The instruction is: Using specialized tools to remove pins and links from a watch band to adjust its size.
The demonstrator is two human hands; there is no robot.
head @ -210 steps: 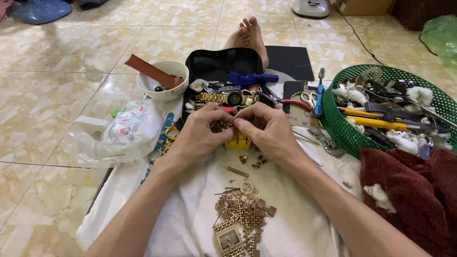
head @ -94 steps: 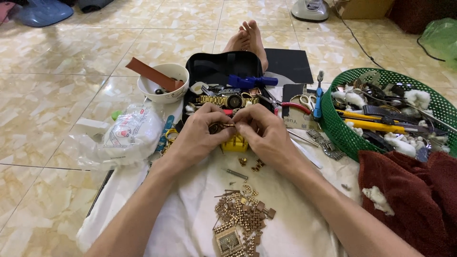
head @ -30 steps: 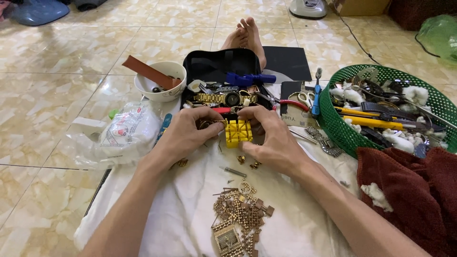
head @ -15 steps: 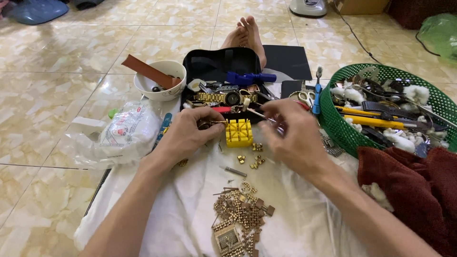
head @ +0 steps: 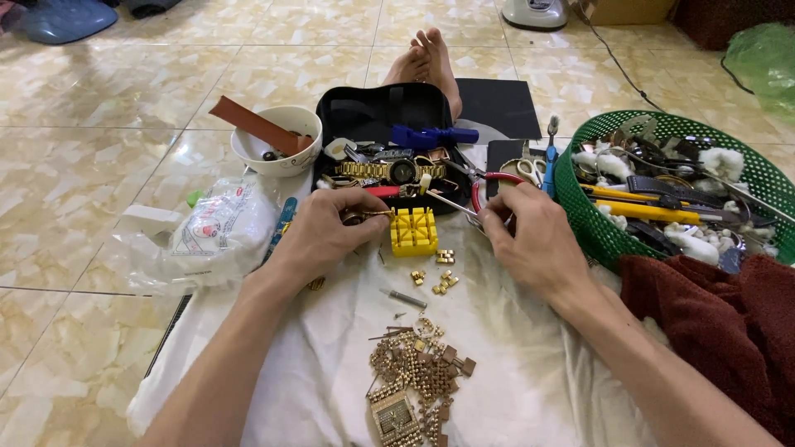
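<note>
Left hand (head: 325,230): curled, fingers pinched on a small gold watch-band piece (head: 358,217) held just left of the yellow slotted holder block (head: 413,231), which stands on the white cloth (head: 513,372). Right hand (head: 530,240): fingers bent down and reaching at the red-handled pliers (head: 484,189) at the cloth's far edge; whether it grips them cannot be told. Loose gold links (head: 439,280): scattered on the cloth just in front of the block, between the two hands. Thin metal pin (head: 407,298): lying nearer, apart from the links. Heap of gold band segments with a square gold watch case (head: 396,414): near edge of the cloth, between the forearms. Black zip case (head: 364,116): open, behind the block, holding a gold wristwatch (head: 389,170) and a blue tool (head: 432,136). White bowl (head: 277,149): left of the case, with a brown strap (head: 248,122) leaning out of it. Clear plastic bag (head: 207,236): on the tiled floor (head: 99,149) left of the left hand. Green mesh basket (head: 596,223): right of the right hand, filled with tools, yellow handles and white wadding. Dark red towel (head: 720,314): below the basket, beside the right forearm. Bare feet (head: 426,62): beyond the case.
</note>
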